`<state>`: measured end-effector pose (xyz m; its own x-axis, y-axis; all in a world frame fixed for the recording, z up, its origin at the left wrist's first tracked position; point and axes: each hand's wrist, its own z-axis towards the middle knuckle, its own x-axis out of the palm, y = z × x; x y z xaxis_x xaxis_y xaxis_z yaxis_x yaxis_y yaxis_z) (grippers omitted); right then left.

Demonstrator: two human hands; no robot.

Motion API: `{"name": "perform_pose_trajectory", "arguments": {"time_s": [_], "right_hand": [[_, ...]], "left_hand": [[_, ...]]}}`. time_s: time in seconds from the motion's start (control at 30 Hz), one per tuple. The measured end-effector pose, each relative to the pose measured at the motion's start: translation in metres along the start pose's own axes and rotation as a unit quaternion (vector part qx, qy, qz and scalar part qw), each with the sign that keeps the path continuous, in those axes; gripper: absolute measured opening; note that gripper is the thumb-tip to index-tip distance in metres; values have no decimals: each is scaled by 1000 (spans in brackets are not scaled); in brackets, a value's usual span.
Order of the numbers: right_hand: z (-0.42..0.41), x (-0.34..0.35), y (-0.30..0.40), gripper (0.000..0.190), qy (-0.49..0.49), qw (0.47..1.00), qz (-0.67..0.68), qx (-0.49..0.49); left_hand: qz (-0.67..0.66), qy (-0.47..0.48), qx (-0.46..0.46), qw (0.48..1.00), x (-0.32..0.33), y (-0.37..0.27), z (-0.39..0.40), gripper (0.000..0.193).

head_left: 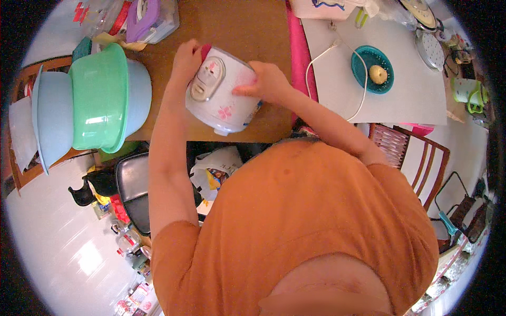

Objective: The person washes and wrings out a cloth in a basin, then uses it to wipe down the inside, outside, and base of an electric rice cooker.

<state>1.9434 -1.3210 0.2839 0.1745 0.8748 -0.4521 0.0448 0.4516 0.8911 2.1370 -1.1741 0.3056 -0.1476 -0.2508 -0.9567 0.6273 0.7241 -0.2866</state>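
A white rice cooker (pixel 227 94) with pink flower prints and a control panel lies tilted above the brown wooden table (pixel 233 23); whether its base touches the wood I cannot tell. At its upper left rim my left hand (pixel 189 59) grips a piece of dark red cloth (pixel 205 52) against the cooker. My right hand (pixel 267 82) is spread over the cooker's other side, with the thumb on the white wall and the fingers at the far edge. The cooker's inside is hidden from this view.
Green and light blue plastic basins (pixel 99 102) stand nested on the left. Behind them is a purple-lidded plastic box (pixel 144 19). On the white surface at right lie a white power cord (pixel 365 75) and a teal colander (pixel 359 75) holding a round yellowish item. A wooden chair (pixel 438 158) stands nearby.
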Motion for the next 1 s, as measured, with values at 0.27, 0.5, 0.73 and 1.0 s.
{"name": "perform_pose_trajectory", "arguments": {"time_s": [0.27, 0.5, 0.73, 1.0], "right_hand": [[0, 2, -6, 49, 13, 1000, 14, 25], [5, 7, -11, 48, 2, 1000, 8, 22], [3, 4, -10, 41, 15, 997, 73, 20], [1, 9, -14, 55, -9, 999, 22, 38]], "left_hand": [[-197, 41, -164, 966, -7, -12, -21, 20], [-23, 24, 195, 980, -31, -77, -56, 18], [-20, -29, 215, 976, -8, -44, -27, 23], [-92, -6, 27, 995, 25, 13, -13, 29]]}}
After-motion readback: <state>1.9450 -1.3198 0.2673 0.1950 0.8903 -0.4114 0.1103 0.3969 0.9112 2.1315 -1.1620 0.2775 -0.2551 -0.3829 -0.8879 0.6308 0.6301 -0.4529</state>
